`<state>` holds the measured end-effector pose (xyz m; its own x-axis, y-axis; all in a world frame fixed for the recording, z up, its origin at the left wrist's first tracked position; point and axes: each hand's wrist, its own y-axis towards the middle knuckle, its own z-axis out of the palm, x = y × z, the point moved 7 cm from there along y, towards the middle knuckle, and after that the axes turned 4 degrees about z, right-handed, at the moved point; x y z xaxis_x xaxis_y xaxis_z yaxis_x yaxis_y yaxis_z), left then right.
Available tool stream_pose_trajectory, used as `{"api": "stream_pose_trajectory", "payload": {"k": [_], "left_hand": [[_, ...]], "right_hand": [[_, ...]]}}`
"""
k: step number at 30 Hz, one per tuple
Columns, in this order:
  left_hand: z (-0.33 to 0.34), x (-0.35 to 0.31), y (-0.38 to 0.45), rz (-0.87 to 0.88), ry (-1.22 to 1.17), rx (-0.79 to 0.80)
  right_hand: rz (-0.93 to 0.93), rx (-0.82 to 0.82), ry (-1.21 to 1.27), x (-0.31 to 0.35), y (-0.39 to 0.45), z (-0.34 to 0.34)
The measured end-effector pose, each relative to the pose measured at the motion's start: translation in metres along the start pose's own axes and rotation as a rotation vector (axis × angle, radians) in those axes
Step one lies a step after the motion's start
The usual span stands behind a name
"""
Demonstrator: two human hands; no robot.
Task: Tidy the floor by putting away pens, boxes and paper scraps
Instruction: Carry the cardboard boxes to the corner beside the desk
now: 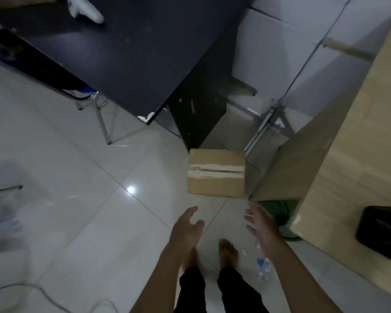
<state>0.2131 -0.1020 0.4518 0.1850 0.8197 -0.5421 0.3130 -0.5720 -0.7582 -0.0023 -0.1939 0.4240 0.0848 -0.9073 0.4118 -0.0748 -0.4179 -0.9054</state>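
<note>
A taped cardboard box (pixel 216 173) sits on the white tiled floor between a black desk and a light wooden desk. My left hand (pixel 186 227) hangs open a short way in front of the box, fingers spread, holding nothing. My right hand (pixel 259 222) is also open and empty, just right of the left one and near the box's right corner. Small paper scraps (pixel 263 266), white and blue, lie on the floor by my right foot, under my right forearm. No pen is visible.
The black desk (pixel 127 55) fills the upper left, with a metal chair leg (pixel 103 123) below it. The wooden desk (pixel 352 159) stands at right with a black object (pixel 380 231) on it. A green basket (pixel 280 216) sits under its corner. A white cable (pixel 43 294) runs along the lower left.
</note>
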Motion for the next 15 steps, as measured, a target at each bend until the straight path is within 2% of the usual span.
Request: {"api": "stream_pose_trajectory", "payload": {"k": [8,12,15], "left_hand": [[0.011,0.069,0.180,0.090,0.103,0.008],[0.020,0.106,0.272,0.138,0.159,-0.034],[0.026,0.120,0.319,0.186,0.157,-0.093]], "right_hand": [[-0.027,-0.121,-0.015,-0.022,0.148,0.034],[-0.117,-0.167,-0.173,-0.040,0.230,0.050],[-0.110,-0.198,-0.283,-0.053,0.275,0.053]]}}
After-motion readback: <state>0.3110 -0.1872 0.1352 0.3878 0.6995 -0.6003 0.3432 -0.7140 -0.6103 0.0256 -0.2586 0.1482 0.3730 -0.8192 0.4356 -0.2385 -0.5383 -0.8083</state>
